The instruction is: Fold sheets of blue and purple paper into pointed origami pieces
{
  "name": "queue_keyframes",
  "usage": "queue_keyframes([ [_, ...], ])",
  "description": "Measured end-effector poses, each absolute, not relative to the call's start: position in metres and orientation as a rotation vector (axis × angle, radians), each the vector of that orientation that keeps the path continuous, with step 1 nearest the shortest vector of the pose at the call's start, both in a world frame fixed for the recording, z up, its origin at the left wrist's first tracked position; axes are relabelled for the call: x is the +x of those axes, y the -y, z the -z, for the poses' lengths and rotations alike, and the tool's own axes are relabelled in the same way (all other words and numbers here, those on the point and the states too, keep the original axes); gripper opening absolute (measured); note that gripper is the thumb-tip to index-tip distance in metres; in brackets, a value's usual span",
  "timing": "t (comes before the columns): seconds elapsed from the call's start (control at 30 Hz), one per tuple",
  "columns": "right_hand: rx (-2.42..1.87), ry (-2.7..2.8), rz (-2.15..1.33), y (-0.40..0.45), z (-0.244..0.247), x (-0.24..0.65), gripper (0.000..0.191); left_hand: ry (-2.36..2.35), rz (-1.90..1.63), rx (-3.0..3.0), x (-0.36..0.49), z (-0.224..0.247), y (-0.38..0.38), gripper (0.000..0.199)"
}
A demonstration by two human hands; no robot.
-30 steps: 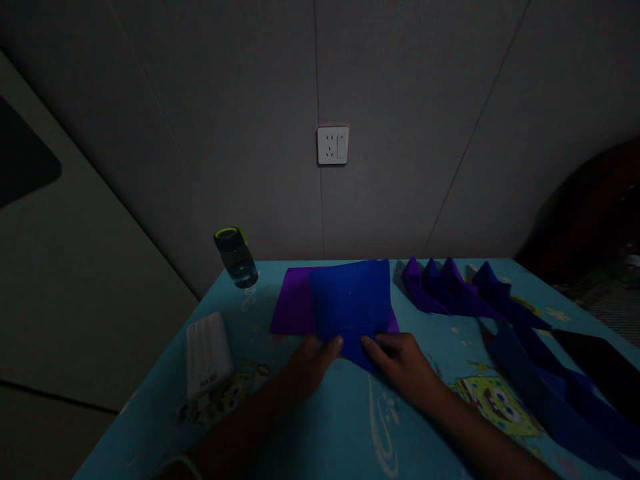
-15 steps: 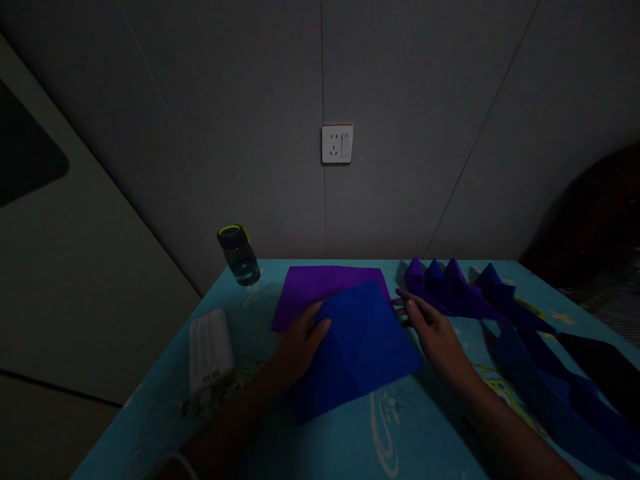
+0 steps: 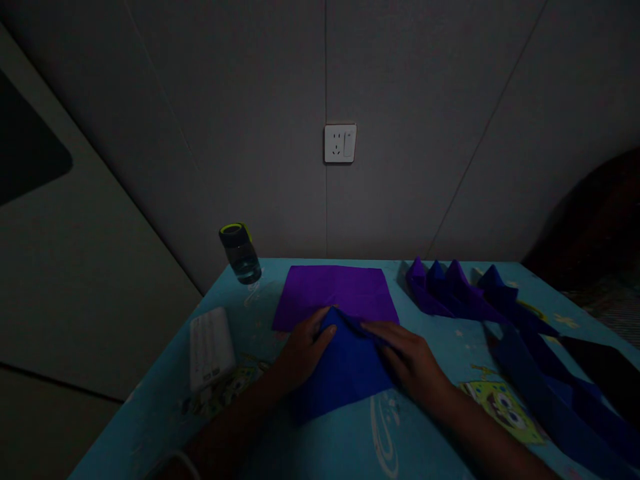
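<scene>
Blue sheet (image 3: 345, 370) and purple sheet (image 3: 340, 285) look like matt paper; the bottle (image 3: 242, 256), smooth plastic.

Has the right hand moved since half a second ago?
Yes: judged against the wall socket, the right hand has shifted left and slightly lower in view, now touching the blue sheet.

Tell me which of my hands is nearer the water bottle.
Left. Your left hand, at the left side of the blue paper, is right of the water bottle and closer to you; your right hand is farther right, across the paper.
</scene>
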State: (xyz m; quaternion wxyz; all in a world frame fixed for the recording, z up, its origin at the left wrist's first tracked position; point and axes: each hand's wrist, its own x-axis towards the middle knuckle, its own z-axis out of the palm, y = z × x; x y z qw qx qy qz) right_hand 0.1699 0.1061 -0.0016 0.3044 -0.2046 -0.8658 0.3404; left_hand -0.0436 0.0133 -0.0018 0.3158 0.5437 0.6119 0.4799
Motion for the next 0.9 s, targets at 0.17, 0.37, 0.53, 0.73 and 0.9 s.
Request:
queue_keyframes([
  [0.17,-0.347,2.573,-0.553,-0.098,0.001,0.172,0.051,-1.619,-1.316,1.437,-0.044,0.003,-0.015,0.039],
  [0.37,-0.420,2.666,-0.597,-0.095,-0.001,0.172,0.048,-1.580,-1.255,1.378,-0.043,0.001,-0.013,0.042],
  [0.53,-0.532,2.551,-0.643,-0.101,0.005,0.168,0.040,-1.767,-1.240,1.602,-0.044,0.001,-0.012,0.050],
  [0.73,-0.846,2.476,-0.576,-0.114,0.018,0.167,0.036,-1.773,-0.987,2.213,-0.050,0.014,-0.018,0.039],
  [0.9,-0.865,2.587,-0.321,-0.115,0.017,0.168,0.027,-1.705,-0.659,2.398,-0.046,0.016,-0.018,0.033],
])
